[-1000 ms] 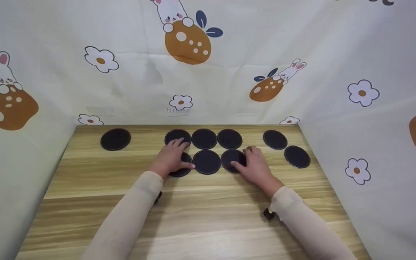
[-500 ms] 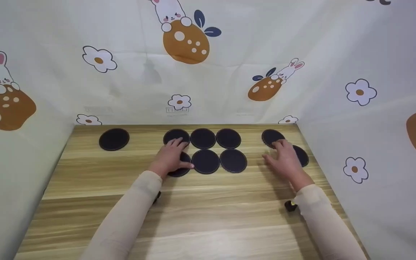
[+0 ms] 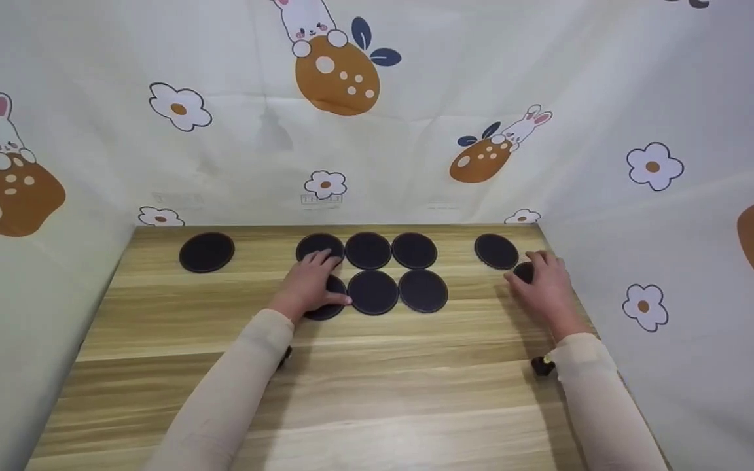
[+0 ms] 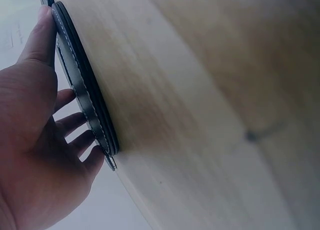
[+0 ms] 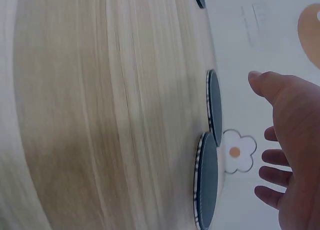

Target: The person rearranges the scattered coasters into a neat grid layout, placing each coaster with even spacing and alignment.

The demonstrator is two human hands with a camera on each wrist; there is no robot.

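Round black coasters lie flat on the wooden table. My left hand [image 3: 308, 284] rests over the two leftmost of the central group, a back coaster [image 3: 315, 242] and a front coaster [image 3: 326, 313]. Light stitching lines the rim of the coaster [image 4: 82, 85] at its fingertips in the left wrist view. Over at the right, my right hand [image 3: 547, 291] is above the rightmost coaster [image 3: 523, 271], partly hiding it. Its fingers are spread and grip nothing; in the right wrist view that hand [image 5: 295, 135] is apart from the nearest coaster [image 5: 206, 182].
The group's other coasters include a front middle one [image 3: 373, 292] and a front right one [image 3: 423, 291]. Single coasters lie at far left [image 3: 207, 252] and back right [image 3: 496, 251]. Patterned cloth walls [image 3: 233, 163] border the table [image 3: 377, 392] at the back and sides.
My right hand has left the front right coaster of the group and moved right, over the rightmost coaster. The left hand stays in place.
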